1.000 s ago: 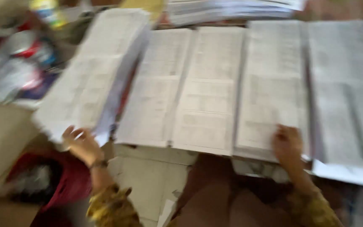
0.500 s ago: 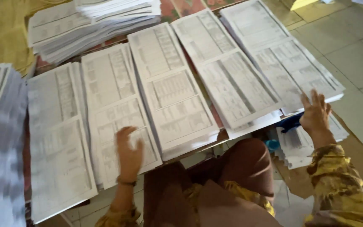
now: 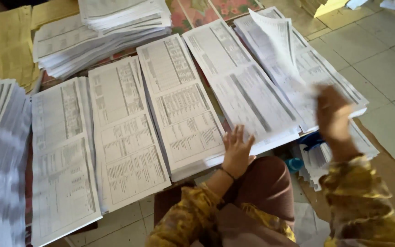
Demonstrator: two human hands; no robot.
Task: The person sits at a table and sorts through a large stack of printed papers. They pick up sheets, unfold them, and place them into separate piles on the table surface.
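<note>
Head view: 5 stacks of printed sheets lie side by side, long axes running away from the person. Left hand [image 3: 237, 151], fingers spread, rests flat on the near edge of the 4th stack [image 3: 245, 93]. Right hand [image 3: 332, 112], blurred, pinches a lifted sheet [image 3: 282, 43] above the rightmost stack [image 3: 330, 75], directly beneath it. Yellow paper pile [image 3: 8, 50] sits far left.

Soft even daylight, faint shadows, motion blur on the right hand [image 3: 333, 114].

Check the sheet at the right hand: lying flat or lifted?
Lifted. The sheet curls up off the rightmost stack, its near end at the blurred right hand.
</note>
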